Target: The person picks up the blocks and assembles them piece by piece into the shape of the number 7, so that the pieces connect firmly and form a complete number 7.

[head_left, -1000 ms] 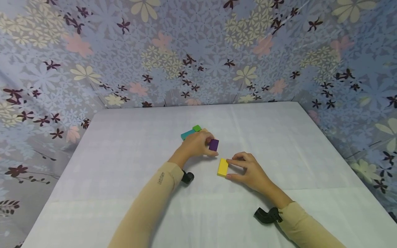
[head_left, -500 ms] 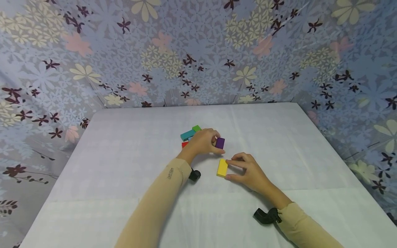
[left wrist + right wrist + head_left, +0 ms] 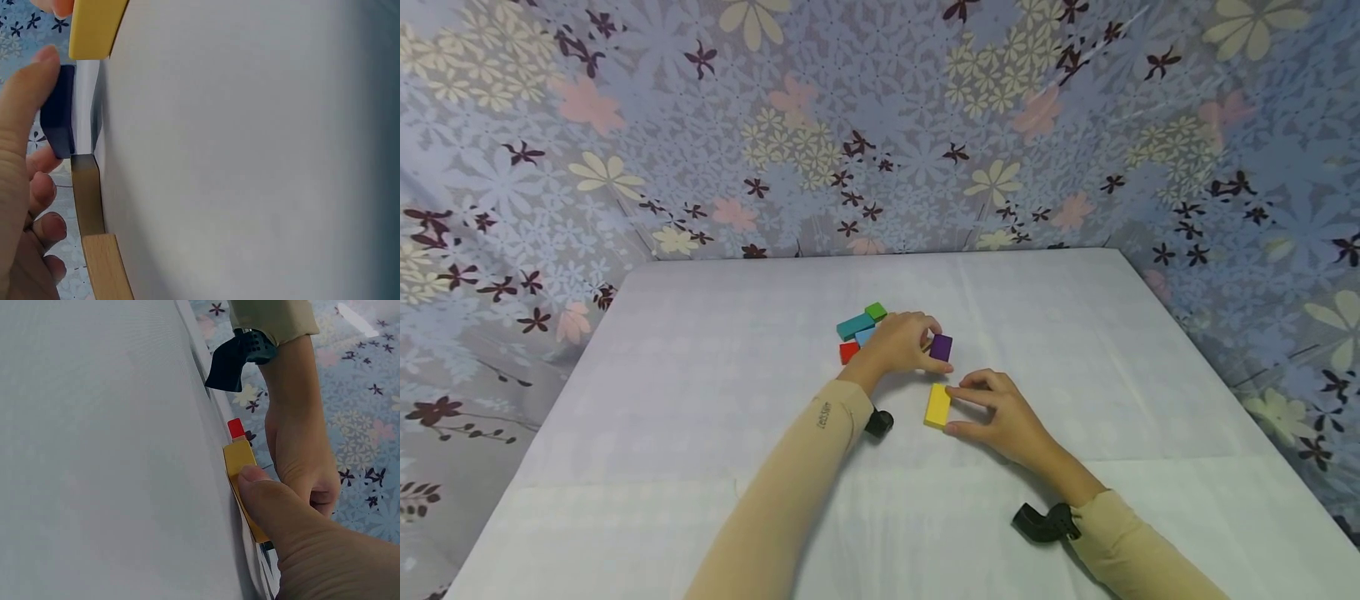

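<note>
Fingers of the left hand (image 3: pixel 902 342) are shown in the head view, pinched on a purple block (image 3: pixel 941 348). It has just been moved to the right over the white, lightly creased worktop (image 3: pixel 625 417), so a red block (image 3: pixel 847 353) and a blue block (image 3: pixel 865 336) have been uncovered beside a teal block (image 3: pixel 855 326) and a green block (image 3: pixel 876 312). It is now found just past the yellow block (image 3: pixel 936 407), so the work of both hands seems to be drawn into one spot. The yellow block is pinched by the fingers of the right hand (image 3: pixel 1006 421) and has hardly been moved.

In the left wrist view, the purple block is held at its ends by thumb and finger. Its sides are flat and smooth. Straight grain can be seen on a wooden block (image 3: pixel 107 269) near it. Whether the purple block is set down cannot be told.

In the right wrist view, the yellow block is pressed by the thumb, and straight edges are shown.
</note>
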Motion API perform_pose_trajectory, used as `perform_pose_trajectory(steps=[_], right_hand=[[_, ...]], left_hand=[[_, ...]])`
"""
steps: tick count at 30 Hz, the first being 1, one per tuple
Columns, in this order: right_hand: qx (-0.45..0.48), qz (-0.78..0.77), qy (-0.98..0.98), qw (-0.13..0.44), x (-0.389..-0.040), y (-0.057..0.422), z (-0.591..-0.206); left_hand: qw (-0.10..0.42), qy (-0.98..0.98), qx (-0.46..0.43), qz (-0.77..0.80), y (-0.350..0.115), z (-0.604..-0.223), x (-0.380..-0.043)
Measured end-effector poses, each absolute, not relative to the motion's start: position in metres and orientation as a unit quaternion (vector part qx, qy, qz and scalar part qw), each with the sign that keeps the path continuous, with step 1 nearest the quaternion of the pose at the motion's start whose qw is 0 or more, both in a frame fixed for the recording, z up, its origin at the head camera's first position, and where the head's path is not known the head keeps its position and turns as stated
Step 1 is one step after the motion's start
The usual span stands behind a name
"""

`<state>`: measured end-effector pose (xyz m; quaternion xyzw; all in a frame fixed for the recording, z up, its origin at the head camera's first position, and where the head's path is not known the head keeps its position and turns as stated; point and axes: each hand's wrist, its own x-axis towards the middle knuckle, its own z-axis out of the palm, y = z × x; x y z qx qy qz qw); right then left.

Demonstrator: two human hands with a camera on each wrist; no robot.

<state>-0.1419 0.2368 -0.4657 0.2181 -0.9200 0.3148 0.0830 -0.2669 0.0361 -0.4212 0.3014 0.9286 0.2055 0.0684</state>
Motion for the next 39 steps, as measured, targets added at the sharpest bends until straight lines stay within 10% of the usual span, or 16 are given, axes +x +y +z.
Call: perform_pose_trajectory(steps=[39], right_hand=[[0.225,0.307,-0.920,0.092,-0.1421,0.2377,-0.4636]], left_hand=[[0.087,0.934,0.272,0.214,0.0433,-0.4279,-0.2648]])
